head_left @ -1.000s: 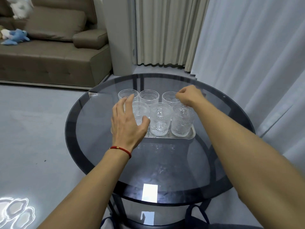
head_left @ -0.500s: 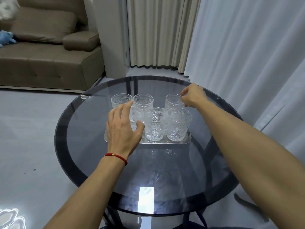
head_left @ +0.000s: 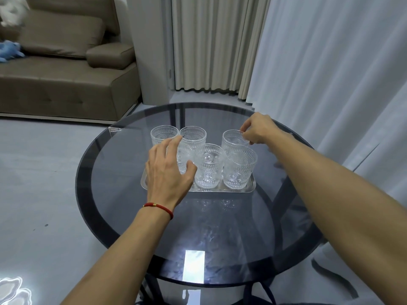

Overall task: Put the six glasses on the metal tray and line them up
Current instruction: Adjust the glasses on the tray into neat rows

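Six clear patterned glasses stand in two rows on the metal tray (head_left: 250, 188) on the round dark glass table (head_left: 123, 194). In the back row are the back left glass (head_left: 164, 135), back middle glass (head_left: 193, 137) and back right glass (head_left: 234, 140). A gap separates the back middle and back right ones. My right hand (head_left: 258, 129) pinches the rim of the back right glass. In front stand the front middle glass (head_left: 209, 166) and front right glass (head_left: 240, 168). My left hand (head_left: 167, 175) cups the front left glass (head_left: 184, 158) and hides most of it.
A brown sofa (head_left: 66, 84) stands at the back left, with a blue soft toy (head_left: 8, 52) on it. Beige curtains (head_left: 209, 40) hang behind the table and white curtains (head_left: 330, 62) fall close to its right side. Grey floor surrounds the table.
The back right glass has shifted to the right with my right hand on its rim, and a gap has opened beside the back middle glass. My left hand has stayed around the front left glass.
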